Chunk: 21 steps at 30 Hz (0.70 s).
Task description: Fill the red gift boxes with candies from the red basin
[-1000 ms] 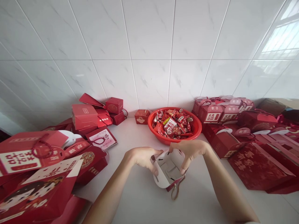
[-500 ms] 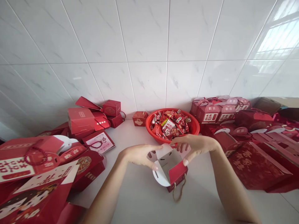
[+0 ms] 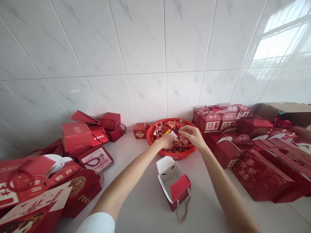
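Observation:
A red plastic bowl [image 3: 175,156] stands by the wall, filled with small red wrapped sweets [image 3: 179,142]. My left hand [image 3: 167,141] reaches into its front part with fingers curled down among the packets. What those fingers hold is hidden. Over the bowl's right side is my right hand [image 3: 193,135], fingers stretched out and apart, close to the sweets. Nearer to me, a red gift box [image 3: 181,191] sits on the white counter with its top flaps up and a twine handle hanging at the front. Its white inside shows no contents. Neither hand touches it.
Several red gift boxes [image 3: 76,136] are heaped on the left, and a small red box [image 3: 141,130] stands left of the bowl. More red boxes [image 3: 262,178] crowd the right side. A brown carton [image 3: 267,110] is at the far right. Behind everything rises a tiled wall [image 3: 145,94].
Both hands have left the gift box and moved forward to the sweets in the bowl. The box now stands alone on the counter. The view has shifted a little.

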Each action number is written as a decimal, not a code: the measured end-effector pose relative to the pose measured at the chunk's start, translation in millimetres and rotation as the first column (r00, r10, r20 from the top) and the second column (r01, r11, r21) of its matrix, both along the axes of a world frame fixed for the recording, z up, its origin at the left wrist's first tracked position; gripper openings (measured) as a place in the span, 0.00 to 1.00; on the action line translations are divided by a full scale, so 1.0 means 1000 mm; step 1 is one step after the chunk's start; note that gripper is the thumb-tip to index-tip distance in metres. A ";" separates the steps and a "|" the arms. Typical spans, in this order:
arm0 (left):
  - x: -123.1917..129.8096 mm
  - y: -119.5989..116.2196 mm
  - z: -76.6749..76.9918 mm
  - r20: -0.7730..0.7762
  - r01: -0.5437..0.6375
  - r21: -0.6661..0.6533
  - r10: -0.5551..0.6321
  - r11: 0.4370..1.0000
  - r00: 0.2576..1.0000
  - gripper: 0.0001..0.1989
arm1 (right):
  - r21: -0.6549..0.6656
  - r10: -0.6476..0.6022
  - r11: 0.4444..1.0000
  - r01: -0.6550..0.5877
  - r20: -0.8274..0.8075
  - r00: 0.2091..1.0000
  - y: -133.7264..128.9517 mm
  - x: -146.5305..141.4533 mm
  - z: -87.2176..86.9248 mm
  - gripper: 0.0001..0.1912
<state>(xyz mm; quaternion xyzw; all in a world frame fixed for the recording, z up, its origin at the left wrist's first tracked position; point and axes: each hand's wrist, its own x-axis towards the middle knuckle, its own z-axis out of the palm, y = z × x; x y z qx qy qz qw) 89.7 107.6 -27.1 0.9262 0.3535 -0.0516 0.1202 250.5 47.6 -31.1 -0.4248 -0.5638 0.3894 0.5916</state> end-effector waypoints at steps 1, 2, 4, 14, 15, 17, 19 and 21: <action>0.004 0.002 -0.002 -0.025 -0.010 0.019 0.011 1.000 1.000 0.20 | -0.034 -0.008 0.999 0.007 -0.054 0.999 0.003 0.000 -0.005 0.17; 0.006 0.002 -0.003 -0.047 -0.028 0.033 0.029 0.999 0.998 0.19 | -0.066 -0.021 0.998 0.014 -0.102 0.995 0.006 0.000 -0.009 0.17; 0.008 0.003 -0.003 -0.091 -0.059 0.033 0.062 0.998 0.994 0.17 | -0.104 -0.053 0.994 0.035 -0.175 0.983 0.010 0.003 -0.015 0.17; 0.024 0.005 0.008 -0.060 -0.047 -0.058 0.044 0.997 0.997 0.04 | -0.107 -0.185 0.982 0.157 -0.359 0.915 0.019 0.011 -0.020 0.13; 0.028 0.004 0.006 -0.075 -0.056 -0.067 0.051 0.996 0.996 0.02 | -0.104 -0.187 0.982 0.160 -0.365 0.912 0.019 0.011 -0.020 0.13; 0.034 0.001 0.003 -0.096 -0.074 -0.076 0.067 0.994 0.993 0.04 | -0.097 -0.190 0.981 0.166 -0.374 0.908 0.018 0.011 -0.019 0.13; 0.036 -0.001 0.001 -0.102 -0.083 -0.088 0.074 0.993 0.992 0.06 | -0.089 -0.192 0.981 0.171 -0.378 0.905 0.018 0.012 -0.019 0.13; 0.034 -0.001 0.001 -0.094 -0.083 -0.116 0.072 0.990 0.993 0.06 | -0.084 -0.196 0.981 0.178 -0.382 0.903 0.018 0.012 -0.020 0.13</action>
